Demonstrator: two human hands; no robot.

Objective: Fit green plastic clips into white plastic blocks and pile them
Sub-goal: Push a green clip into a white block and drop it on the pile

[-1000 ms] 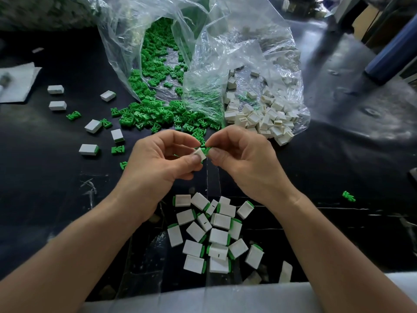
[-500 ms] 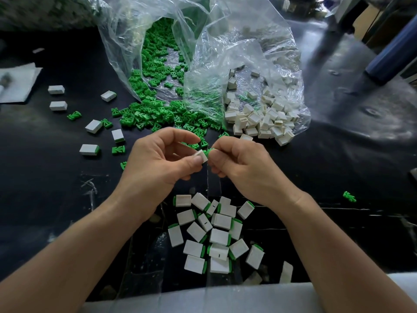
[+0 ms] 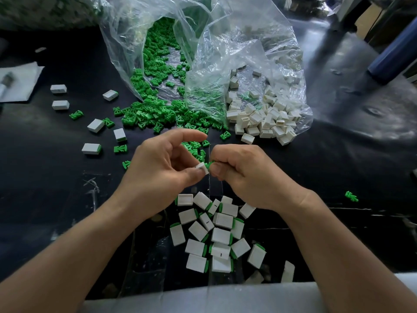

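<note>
left hand (image 3: 162, 170) pinching white block (image 3: 202, 167), right hand (image 3: 246, 175) (clip-holding)

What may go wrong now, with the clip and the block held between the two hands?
The left hand pinches the white block with fingertips only, and the right hand leaves little of the green clip showing. Either small piece could slip and drop among the finished blocks below, where it would be hard to find. The green clip may also enter crooked and jam.

white block (image 3: 202, 168): small, tilted, pinched in the left hand (image 3: 162, 170) over the table (image 3: 45, 177) middle.
green clip (image 3: 210, 164): pinched by the right hand (image 3: 246, 177), at the block's end.
fitted blocks (image 3: 222, 220): loose pile by the near edge, green ends showing.
loose clips (image 3: 153, 114): heap toward the far edge.
loose blocks (image 3: 264, 118): heap just right of it.
</note>
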